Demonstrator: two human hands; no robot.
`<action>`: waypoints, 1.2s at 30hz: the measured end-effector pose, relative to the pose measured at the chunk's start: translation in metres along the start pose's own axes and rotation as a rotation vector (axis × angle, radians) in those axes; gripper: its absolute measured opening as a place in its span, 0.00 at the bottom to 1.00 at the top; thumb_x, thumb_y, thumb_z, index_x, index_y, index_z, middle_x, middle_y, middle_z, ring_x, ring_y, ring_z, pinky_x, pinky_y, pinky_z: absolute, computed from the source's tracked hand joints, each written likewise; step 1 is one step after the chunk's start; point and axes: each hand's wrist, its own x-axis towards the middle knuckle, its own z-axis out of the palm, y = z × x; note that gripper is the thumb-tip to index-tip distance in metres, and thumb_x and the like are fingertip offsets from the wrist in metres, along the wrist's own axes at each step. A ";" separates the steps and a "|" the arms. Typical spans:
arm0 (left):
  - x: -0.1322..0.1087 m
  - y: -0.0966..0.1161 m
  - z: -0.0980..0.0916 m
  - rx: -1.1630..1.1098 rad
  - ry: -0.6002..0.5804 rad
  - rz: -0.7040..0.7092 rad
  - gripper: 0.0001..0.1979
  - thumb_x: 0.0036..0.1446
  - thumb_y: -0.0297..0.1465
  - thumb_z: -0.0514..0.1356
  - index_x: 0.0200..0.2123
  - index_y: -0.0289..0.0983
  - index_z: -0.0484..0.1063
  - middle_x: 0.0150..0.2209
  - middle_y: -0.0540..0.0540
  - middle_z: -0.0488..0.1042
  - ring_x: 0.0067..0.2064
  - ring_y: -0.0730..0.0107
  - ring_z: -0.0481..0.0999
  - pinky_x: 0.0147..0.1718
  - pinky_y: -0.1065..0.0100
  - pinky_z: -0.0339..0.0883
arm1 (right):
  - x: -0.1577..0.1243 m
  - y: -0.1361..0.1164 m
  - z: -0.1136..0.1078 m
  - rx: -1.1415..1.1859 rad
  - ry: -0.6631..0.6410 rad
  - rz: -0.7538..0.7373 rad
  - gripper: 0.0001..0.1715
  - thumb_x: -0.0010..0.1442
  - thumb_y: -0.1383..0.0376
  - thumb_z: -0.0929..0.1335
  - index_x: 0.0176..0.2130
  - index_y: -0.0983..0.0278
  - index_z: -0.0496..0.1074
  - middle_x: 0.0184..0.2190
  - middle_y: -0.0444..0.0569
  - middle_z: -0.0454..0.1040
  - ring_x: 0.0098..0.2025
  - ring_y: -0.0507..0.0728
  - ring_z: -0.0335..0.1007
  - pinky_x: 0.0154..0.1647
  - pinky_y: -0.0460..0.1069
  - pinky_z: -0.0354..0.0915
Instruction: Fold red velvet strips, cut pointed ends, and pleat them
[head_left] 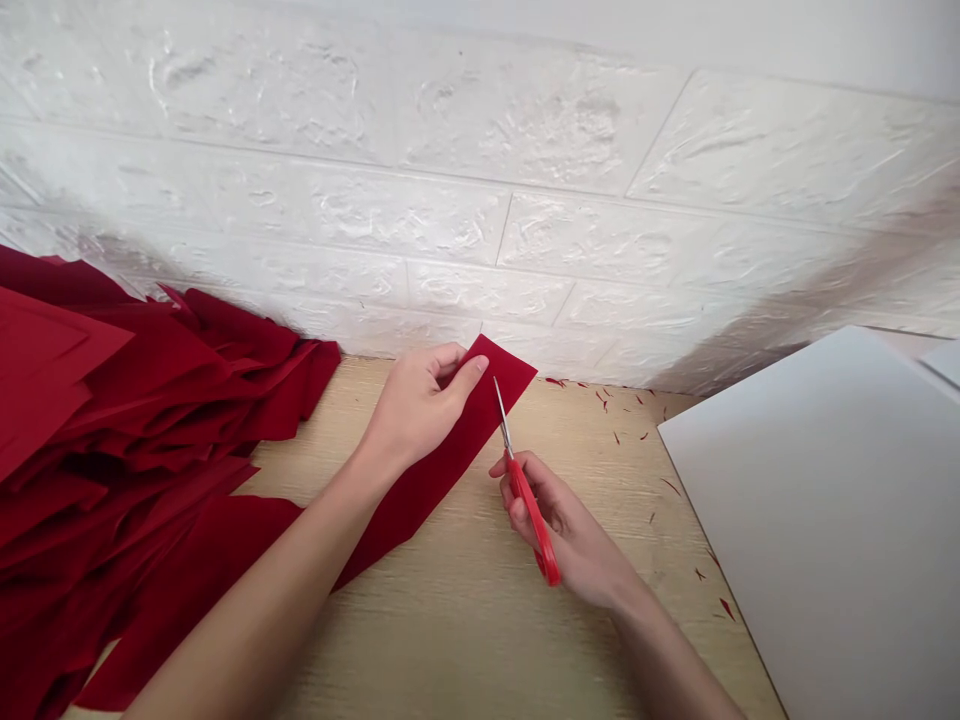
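My left hand (424,395) pinches a long strip of dark red fabric (420,480) near its far end, thumb on top. The strip runs back toward me beneath my left forearm, where part of it is hidden. In my right hand (562,520) is a pair of scissors (531,505) with red handles. Their metal blades point away from me, the tips over the strip's right edge close to its far end. The blades look nearly closed; I cannot tell whether any fabric lies between them.
A large heap of red fabric pieces (157,400) fills the left side. On the right stands a white box-like object or board (825,500). Small red scraps (726,608) dot the wooden table (480,640). A white brick-patterned wall (450,200) rises behind.
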 end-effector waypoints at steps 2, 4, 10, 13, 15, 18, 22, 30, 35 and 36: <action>0.000 0.000 0.001 0.005 0.009 -0.001 0.15 0.64 0.40 0.56 0.28 0.38 0.72 0.24 0.51 0.69 0.25 0.72 0.63 0.24 0.68 0.54 | -0.001 -0.002 0.001 -0.004 -0.008 0.016 0.34 0.57 0.37 0.69 0.43 0.59 0.59 0.30 0.40 0.60 0.29 0.50 0.54 0.28 0.47 0.55; 0.000 0.000 0.001 0.004 0.010 -0.011 0.16 0.64 0.40 0.57 0.28 0.37 0.71 0.24 0.51 0.69 0.25 0.72 0.63 0.24 0.68 0.53 | 0.000 -0.004 0.003 -0.007 -0.007 0.024 0.34 0.56 0.36 0.69 0.42 0.59 0.59 0.30 0.40 0.60 0.29 0.51 0.54 0.28 0.48 0.55; 0.000 -0.003 0.002 0.000 0.002 -0.018 0.16 0.64 0.40 0.56 0.27 0.37 0.71 0.23 0.52 0.66 0.25 0.74 0.61 0.24 0.68 0.52 | 0.004 -0.001 0.007 -0.009 0.042 -0.003 0.30 0.58 0.39 0.70 0.38 0.59 0.60 0.29 0.40 0.60 0.28 0.50 0.52 0.27 0.48 0.54; 0.000 -0.003 0.001 0.003 -0.007 -0.023 0.16 0.64 0.39 0.56 0.28 0.37 0.71 0.23 0.52 0.67 0.25 0.74 0.61 0.24 0.68 0.53 | 0.005 0.002 0.006 0.006 0.049 -0.005 0.28 0.59 0.41 0.70 0.36 0.59 0.60 0.28 0.39 0.59 0.27 0.50 0.51 0.27 0.48 0.52; 0.001 -0.003 0.001 0.001 -0.009 -0.025 0.15 0.64 0.39 0.57 0.28 0.37 0.71 0.23 0.51 0.67 0.25 0.73 0.62 0.24 0.68 0.53 | 0.005 0.004 0.005 0.018 0.046 -0.010 0.26 0.59 0.43 0.71 0.35 0.59 0.60 0.27 0.39 0.58 0.27 0.50 0.50 0.27 0.47 0.52; 0.001 -0.002 0.002 -0.006 -0.008 -0.021 0.15 0.64 0.39 0.57 0.27 0.38 0.70 0.23 0.51 0.68 0.25 0.72 0.63 0.24 0.68 0.54 | 0.005 0.006 0.003 0.022 0.031 -0.023 0.25 0.60 0.46 0.71 0.36 0.60 0.60 0.27 0.39 0.59 0.27 0.50 0.51 0.27 0.47 0.52; 0.001 -0.002 0.003 0.009 -0.004 -0.009 0.15 0.64 0.39 0.56 0.27 0.37 0.70 0.23 0.51 0.67 0.25 0.72 0.62 0.24 0.68 0.54 | 0.004 0.006 0.002 -0.010 0.044 -0.028 0.27 0.58 0.45 0.72 0.37 0.59 0.59 0.28 0.40 0.61 0.27 0.50 0.53 0.27 0.47 0.53; 0.000 0.000 0.004 0.017 -0.005 -0.014 0.15 0.65 0.38 0.56 0.28 0.37 0.71 0.24 0.51 0.68 0.26 0.73 0.63 0.26 0.67 0.53 | 0.006 0.005 0.003 -0.088 0.069 -0.049 0.30 0.56 0.41 0.72 0.39 0.60 0.60 0.29 0.39 0.60 0.26 0.50 0.53 0.26 0.47 0.52; 0.000 -0.001 0.004 0.012 -0.009 -0.008 0.15 0.65 0.39 0.56 0.28 0.37 0.71 0.25 0.51 0.69 0.26 0.72 0.63 0.26 0.67 0.55 | 0.008 0.007 0.004 -0.038 0.073 -0.025 0.27 0.58 0.44 0.72 0.35 0.59 0.58 0.26 0.38 0.59 0.25 0.49 0.52 0.24 0.47 0.52; 0.000 -0.002 0.004 0.009 -0.012 -0.004 0.15 0.65 0.39 0.56 0.28 0.38 0.71 0.25 0.51 0.70 0.27 0.71 0.64 0.26 0.67 0.55 | 0.008 0.008 0.004 -0.037 0.077 -0.020 0.26 0.59 0.45 0.71 0.34 0.59 0.58 0.25 0.38 0.58 0.25 0.49 0.52 0.24 0.47 0.52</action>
